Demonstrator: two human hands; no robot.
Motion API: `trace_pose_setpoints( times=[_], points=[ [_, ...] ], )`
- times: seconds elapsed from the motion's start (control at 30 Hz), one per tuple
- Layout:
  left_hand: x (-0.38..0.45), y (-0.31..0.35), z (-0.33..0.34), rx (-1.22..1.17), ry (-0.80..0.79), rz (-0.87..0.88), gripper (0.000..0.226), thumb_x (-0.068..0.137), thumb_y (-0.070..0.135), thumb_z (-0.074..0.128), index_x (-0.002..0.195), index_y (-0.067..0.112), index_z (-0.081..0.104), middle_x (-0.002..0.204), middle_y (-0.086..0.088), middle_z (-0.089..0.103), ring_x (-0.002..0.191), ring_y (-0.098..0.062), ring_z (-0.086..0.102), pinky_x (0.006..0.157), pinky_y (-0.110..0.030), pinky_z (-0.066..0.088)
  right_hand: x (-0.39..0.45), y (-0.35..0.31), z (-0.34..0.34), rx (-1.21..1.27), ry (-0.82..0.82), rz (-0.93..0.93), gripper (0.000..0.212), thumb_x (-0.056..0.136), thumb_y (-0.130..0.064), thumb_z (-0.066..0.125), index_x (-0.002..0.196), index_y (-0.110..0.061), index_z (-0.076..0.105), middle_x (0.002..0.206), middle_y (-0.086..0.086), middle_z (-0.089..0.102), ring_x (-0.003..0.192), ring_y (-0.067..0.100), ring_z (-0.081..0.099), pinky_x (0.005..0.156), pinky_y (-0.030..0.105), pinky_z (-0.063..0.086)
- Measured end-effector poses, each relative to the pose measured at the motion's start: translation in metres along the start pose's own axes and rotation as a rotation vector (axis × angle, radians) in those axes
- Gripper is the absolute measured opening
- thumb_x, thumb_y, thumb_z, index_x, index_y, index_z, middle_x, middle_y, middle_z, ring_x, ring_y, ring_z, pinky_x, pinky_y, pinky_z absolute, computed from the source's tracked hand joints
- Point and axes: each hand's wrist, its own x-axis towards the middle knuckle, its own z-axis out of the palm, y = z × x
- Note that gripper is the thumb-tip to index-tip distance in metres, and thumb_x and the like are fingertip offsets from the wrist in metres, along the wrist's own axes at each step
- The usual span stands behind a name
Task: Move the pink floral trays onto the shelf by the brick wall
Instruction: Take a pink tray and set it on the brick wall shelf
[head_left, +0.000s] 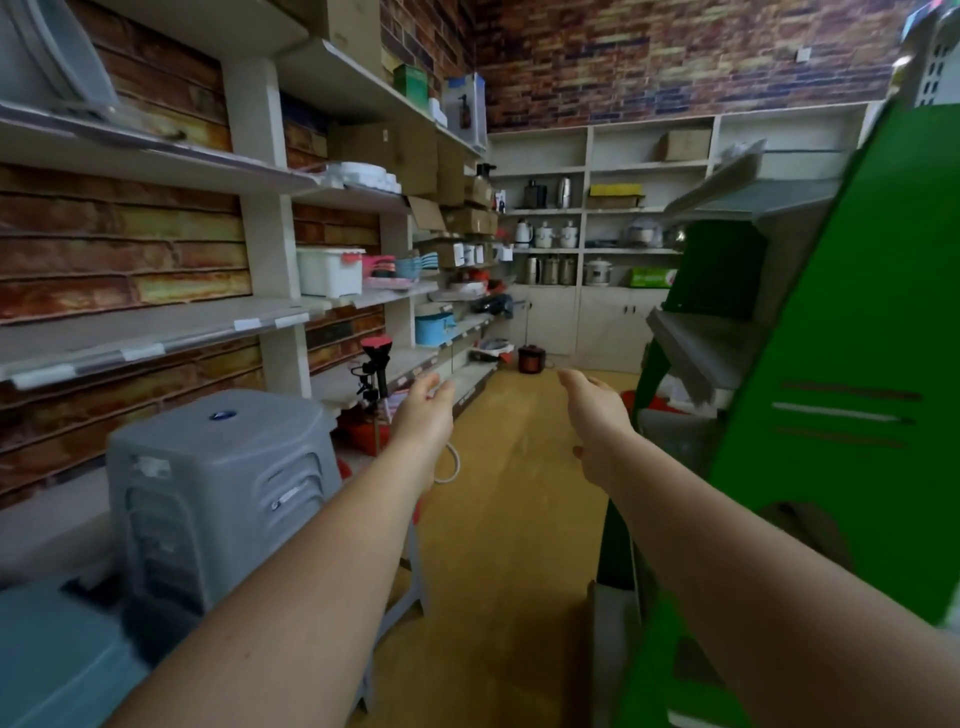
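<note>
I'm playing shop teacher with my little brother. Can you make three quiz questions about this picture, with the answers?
1. True or false: the left hand is holding a pink tray.
2. What colour is the big plastic stool at the lower left? A) grey B) yellow C) purple
3. Fill in: the white lidded box sits on a shelf just left of some ____ dishes.

Key
1. False. Both the left hand and the right hand are held out over the floor, fingers relaxed, holding nothing.
2. A, grey.
3. Pink.
</note>
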Motion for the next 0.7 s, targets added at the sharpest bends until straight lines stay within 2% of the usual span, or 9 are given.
trace_pose_setpoints(
  times=[0.1,0.23,0.33,0.5,0.6,0.7],
  points=[
    [0.094,0.001,0.011,-0.002,-0.011,-0.003,0.043,0.100,0.035,0.038,0.142,0.024,0.038,0.145,-0.006,0.043,0.130,-0.028,0.045,0.110,-0.047,0.035,0.082,-0.015,0.038,0.018,0.019,0.005,0.050,0.098,-0.036,0.044,0.144,-0.019,0.035,0.138,0.008,0.046,0.123,0.028,0.045,0.085,0.035,0.037],
    [0.213,0.007,0.027,0.003,-0.006,0.000,0.043,0.101,0.033,0.034,0.143,0.023,0.036,0.146,-0.007,0.041,0.130,-0.030,0.044,0.111,-0.046,0.034,0.183,-0.035,0.079,0.020,0.024,-0.012,0.050,0.098,-0.037,0.044,0.145,-0.019,0.035,0.140,0.006,0.045,0.125,0.028,0.044,0.094,0.037,0.039],
    [0.287,0.004,0.047,0.000,0.009,-0.010,0.042,0.101,0.032,0.035,0.141,0.022,0.039,0.144,-0.007,0.043,0.129,-0.029,0.045,0.110,-0.046,0.036,0.254,-0.042,0.102,0.017,0.022,-0.003,0.051,0.098,-0.038,0.045,0.145,-0.020,0.035,0.139,0.006,0.046,0.124,0.027,0.045,0.090,0.036,0.039],
    [0.410,-0.019,0.081,0.004,0.008,0.012,0.041,0.100,0.032,0.037,0.139,0.022,0.042,0.142,-0.007,0.046,0.127,-0.028,0.047,0.108,-0.047,0.038,0.386,-0.041,0.140,0.039,0.005,-0.015,0.052,0.098,-0.038,0.045,0.145,-0.019,0.035,0.139,0.007,0.046,0.124,0.027,0.045,0.094,0.038,0.038],
    [0.490,-0.036,0.106,0.006,0.037,0.012,0.039,0.100,0.032,0.037,0.138,0.021,0.043,0.138,-0.008,0.049,0.124,-0.028,0.048,0.104,-0.040,0.040,0.471,-0.036,0.162,0.034,-0.014,-0.031,0.050,0.098,-0.037,0.045,0.145,-0.020,0.037,0.137,0.006,0.048,0.112,0.023,0.047,0.089,0.035,0.038],
    [0.573,-0.039,0.138,-0.012,0.046,0.002,0.038,0.101,0.031,0.035,0.136,0.021,0.044,0.139,-0.008,0.048,0.125,-0.028,0.047,0.102,-0.041,0.038,0.561,-0.044,0.180,0.036,-0.039,-0.025,0.050,0.098,-0.037,0.045,0.145,-0.019,0.037,0.137,0.007,0.047,0.118,0.025,0.047,0.087,0.035,0.037]
  ],
)
